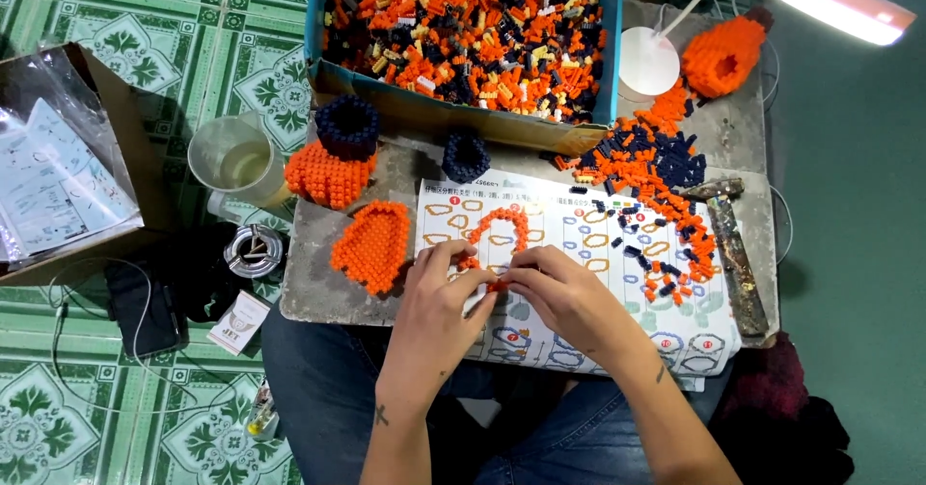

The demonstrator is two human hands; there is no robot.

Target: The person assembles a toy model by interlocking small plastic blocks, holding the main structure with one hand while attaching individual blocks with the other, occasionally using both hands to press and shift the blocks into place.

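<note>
While the person sits with a board on the lap, both hands meet over a paper sheet of pictures (579,254). Far to the left stand a clear cup (236,157) on the green floor and a flat orange piece (371,244) on the board. Beside them sits an orange lump with a dark blue ring on top (338,152).

The left hand (444,287) bends its fingers close together around the left foot of an orange arch of tiny bricks (497,225). It looks like it is holding the arch steady. The arch lies on the paper, and its curved top sits just past the fingertips, on the far side.

The right hand (559,287) pinches its thumb and first finger almost shut on a small orange brick (494,285). That brick sits between the two hands, touching the near end of the arch.

I think this step is adding one more brick to the arch. The next move likely needs a careful, straight press, so the brick clicks on and the arch does not break.

To the right lies a loose pile of orange and dark blue bricks (656,176). A big box of bricks (463,22) sits at the far side.
</note>
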